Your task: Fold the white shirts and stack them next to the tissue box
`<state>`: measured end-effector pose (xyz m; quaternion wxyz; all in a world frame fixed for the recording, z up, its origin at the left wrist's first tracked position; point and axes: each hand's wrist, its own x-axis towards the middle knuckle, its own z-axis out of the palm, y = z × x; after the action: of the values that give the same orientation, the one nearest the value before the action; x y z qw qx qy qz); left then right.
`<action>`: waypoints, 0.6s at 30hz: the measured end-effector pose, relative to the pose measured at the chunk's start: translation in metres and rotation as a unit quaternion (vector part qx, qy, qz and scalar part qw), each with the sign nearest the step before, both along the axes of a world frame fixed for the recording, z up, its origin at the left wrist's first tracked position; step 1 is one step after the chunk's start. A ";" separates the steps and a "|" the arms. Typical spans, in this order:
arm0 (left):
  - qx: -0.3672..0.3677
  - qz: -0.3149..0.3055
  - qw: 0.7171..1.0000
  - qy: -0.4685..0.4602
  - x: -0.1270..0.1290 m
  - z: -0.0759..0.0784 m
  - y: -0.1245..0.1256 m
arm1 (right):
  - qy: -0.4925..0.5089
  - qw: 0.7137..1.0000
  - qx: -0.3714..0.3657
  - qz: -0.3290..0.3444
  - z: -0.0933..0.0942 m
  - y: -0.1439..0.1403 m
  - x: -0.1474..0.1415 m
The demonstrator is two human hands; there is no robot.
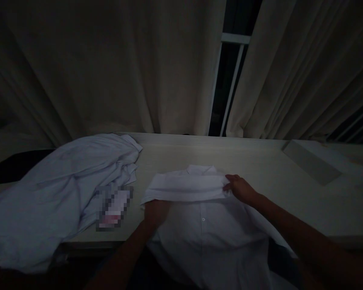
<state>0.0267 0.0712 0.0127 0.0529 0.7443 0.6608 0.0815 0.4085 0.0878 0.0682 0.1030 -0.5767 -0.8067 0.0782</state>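
Observation:
A white button-up shirt point(205, 225) lies on the pale table point(260, 169), its lower part hanging over the near edge. A folded band of the shirt lies across its upper part. My left hand point(155, 211) presses on the left end of that fold, its fingers partly hidden under the cloth. My right hand point(242, 189) pinches the right end of the fold. The collar point(201, 169) points away from me.
A heap of pale blue-white cloth point(63, 185) covers the table's left side and spills over its edge. A blurred patch point(113, 207) sits beside it. Beige curtains point(109, 68) hang behind, with a dark window gap point(230, 80). A flat grey panel point(311, 161) lies far right.

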 end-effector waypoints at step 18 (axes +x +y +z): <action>0.151 0.081 0.982 -0.085 -0.036 -0.032 -0.047 | 0.134 0.977 -0.039 -0.162 -0.072 -0.029 0.051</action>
<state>-0.0098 0.0245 -0.0192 -0.0108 0.6782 0.6918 0.2476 0.4598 0.0590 -0.0040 0.1986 -0.6879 -0.6776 0.1681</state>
